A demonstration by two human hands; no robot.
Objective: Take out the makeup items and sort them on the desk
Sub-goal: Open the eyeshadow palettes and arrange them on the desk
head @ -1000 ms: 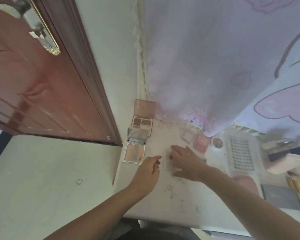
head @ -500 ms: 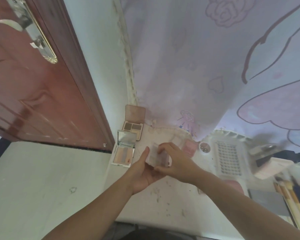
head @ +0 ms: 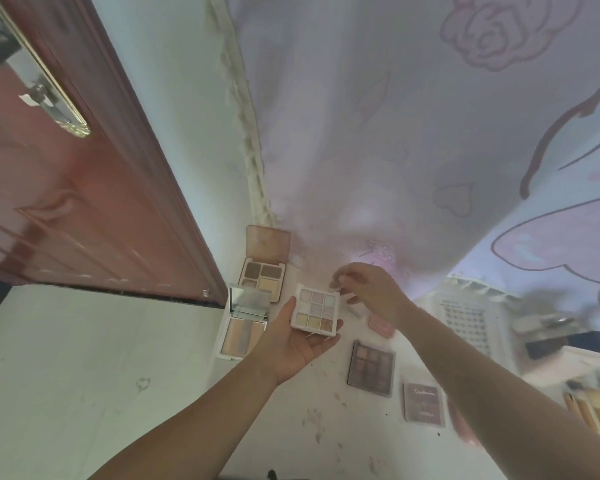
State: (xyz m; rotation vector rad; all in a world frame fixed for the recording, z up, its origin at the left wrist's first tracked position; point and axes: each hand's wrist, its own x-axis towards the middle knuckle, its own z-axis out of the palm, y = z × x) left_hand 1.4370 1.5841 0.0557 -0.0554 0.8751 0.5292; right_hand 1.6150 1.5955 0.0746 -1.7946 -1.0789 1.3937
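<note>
The left hand (head: pixel 293 344) cradles a small nine-pan eyeshadow palette (head: pixel 315 311) on its upturned palm and fingers, held above the desk (head: pixel 284 434). The right hand (head: pixel 371 292) hovers just beside its far corner, fingers pinched as if lifting a clear lid (too blurred to tell what, if anything, they hold). Resting loosely like this, the palette could tip off the palm and land on the open palettes (head: pixel 253 306) beside it.

single head cam, looks forward and steeply down, close over the desk's (head: pixel 326 427) left edge by the door (head: pixel 84 202)
</note>
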